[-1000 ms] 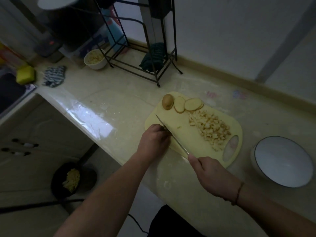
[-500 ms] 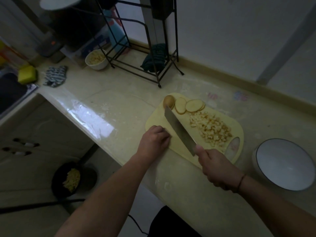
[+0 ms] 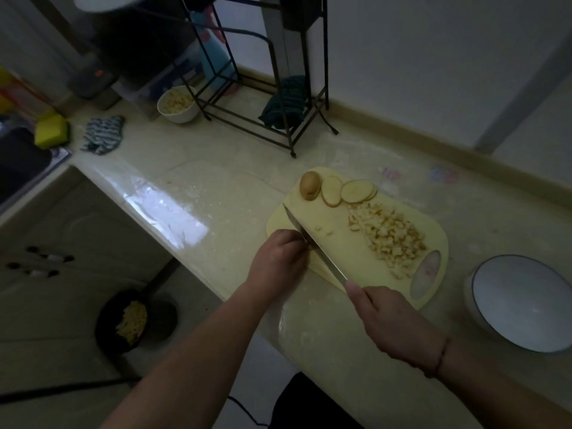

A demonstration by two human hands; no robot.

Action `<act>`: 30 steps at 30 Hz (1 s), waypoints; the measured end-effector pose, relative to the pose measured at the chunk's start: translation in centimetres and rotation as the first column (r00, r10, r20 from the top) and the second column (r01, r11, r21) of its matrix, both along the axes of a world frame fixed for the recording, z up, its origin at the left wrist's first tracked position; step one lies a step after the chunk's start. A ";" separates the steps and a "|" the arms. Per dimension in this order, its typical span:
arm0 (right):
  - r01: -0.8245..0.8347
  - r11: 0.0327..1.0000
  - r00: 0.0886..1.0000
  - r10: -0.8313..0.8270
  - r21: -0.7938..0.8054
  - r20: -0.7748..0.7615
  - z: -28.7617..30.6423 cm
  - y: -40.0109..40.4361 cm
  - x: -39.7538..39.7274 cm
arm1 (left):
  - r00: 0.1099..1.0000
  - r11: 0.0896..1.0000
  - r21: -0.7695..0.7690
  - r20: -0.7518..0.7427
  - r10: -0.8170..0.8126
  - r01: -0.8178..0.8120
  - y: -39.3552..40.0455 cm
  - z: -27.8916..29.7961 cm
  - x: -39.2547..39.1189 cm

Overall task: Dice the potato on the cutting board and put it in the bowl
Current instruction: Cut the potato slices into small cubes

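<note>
On the cutting board [image 3: 340, 243], left hand [image 3: 280, 261] fingers curl over a mostly hidden potato piece, right hand [image 3: 393, 323] clamps the knife [image 3: 312, 243]; potato likely firm, wet-slippery, best pinned fingertips tucked.

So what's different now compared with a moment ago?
The knife, gripped by the right hand, has come back down edge-first against the left hand; half a second ago its blade was lifted and showed its flat side. The left hand stayed put, as did the diced pile, slices and empty bowl.
</note>
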State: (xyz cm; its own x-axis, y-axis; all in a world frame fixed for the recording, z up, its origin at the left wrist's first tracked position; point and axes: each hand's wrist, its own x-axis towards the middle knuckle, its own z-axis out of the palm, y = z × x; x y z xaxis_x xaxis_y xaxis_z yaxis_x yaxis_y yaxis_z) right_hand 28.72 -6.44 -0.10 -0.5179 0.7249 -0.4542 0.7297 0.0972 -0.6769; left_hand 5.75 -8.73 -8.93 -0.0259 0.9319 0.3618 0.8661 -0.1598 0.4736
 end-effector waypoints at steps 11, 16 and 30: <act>-0.010 0.997 0.999 0.013 -0.072 0.041 -0.5 -0.2 0.2 | 0.999 0.999 0.037 0.034 -0.012 0.010 0.5 -0.2 -0.4; -0.028 0.996 1.000 0.029 -0.082 0.009 -0.6 0.8 -1.8 | 0.999 0.999 0.028 0.042 -0.020 0.019 0.6 -0.6 -0.5; 0.031 0.997 0.999 -0.033 -0.072 -0.035 0.1 0.7 -0.5 | 0.999 0.999 0.041 0.045 0.022 -0.024 -0.4 0.0 -0.5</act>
State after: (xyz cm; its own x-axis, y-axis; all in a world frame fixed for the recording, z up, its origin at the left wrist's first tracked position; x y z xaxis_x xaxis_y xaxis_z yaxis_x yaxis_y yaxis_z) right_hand 28.24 -5.78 -0.05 -0.5119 0.7077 -0.4870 0.7069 0.0248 -0.7069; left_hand 5.30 -9.13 -8.96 -0.0637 0.9150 0.3983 0.8479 -0.1608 0.5052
